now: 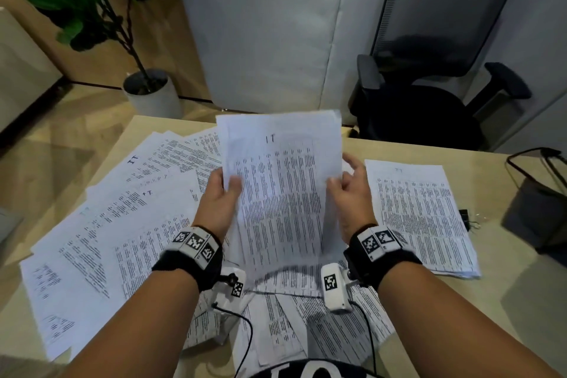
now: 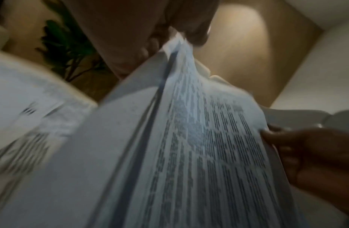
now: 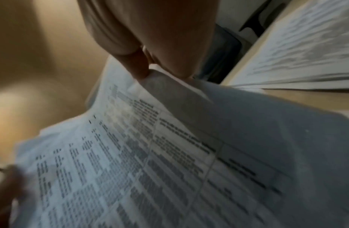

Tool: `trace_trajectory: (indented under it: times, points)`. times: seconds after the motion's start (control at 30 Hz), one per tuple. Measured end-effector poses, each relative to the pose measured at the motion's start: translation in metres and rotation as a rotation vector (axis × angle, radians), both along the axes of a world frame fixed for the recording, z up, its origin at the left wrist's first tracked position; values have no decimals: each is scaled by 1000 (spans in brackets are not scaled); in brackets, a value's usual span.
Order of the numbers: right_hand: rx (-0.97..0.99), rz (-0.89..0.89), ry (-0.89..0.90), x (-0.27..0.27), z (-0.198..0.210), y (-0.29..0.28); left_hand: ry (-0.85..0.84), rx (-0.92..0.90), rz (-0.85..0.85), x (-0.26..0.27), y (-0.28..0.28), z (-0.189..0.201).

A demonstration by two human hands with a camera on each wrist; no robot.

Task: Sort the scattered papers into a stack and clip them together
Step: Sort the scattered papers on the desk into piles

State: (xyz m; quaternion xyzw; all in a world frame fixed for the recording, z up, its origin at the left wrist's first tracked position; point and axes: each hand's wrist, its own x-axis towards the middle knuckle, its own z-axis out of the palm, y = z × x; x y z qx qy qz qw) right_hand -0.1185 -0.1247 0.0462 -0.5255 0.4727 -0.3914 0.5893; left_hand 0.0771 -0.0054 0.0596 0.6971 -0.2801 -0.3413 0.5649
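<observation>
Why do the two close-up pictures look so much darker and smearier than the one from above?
Head view: evenly lit, text lines on the held sheaf mostly distinct, and wide-angle bending curves the table. Left wrist view: dim, the scattered papers streaked by motion blur and the right hand in shadow. Right wrist view: dim too, the print smeared, the left hand a dark blur.

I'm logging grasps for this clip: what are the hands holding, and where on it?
A bundle of white printed sheets, raised above the desk: left hand pinches its left edge, right hand its right edge.
</observation>
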Motion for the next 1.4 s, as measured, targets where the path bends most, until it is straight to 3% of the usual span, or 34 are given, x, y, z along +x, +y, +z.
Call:
trace_trajectory:
  times: [0.17, 0.27, 0.43, 0.67, 0.8, 0.9, 1.0, 1.1, 1.27, 1.4]
  points:
    - [-126, -29, -179, -1, 38, 11, -278, -274, 208, -10, -7, 22]
    - [-79, 36, -106, -12, 27, 17, -253, -316, 165, -17, -2, 16]
    - [50, 115, 12, -24, -5, 26, -148, -159, 113, -29, 8, -20]
    - [94, 280, 437, -32, -61, 37, -299, 296, -39, -36, 17, -63]
    - [29, 137, 534, -46, -62, 29, -435, 432, -69, -42, 12, -70]
    - [3, -2, 588, -65, -59, 12, -514, 371, -135, -60, -3, -56]
    - [-4, -93, 654, -96, -56, 1, -463, 278, -175, -85, -21, -48]
    - [-1, -180, 715, -132, -59, -3, -540, 262, -310, -114, -40, -57]
    - [92, -286, 772, -192, -64, -12, -514, 338, -592, -173, -62, -70]
    - [109, -371, 731, -233, -77, -26, -536, 371, -655, -209, -78, -80]
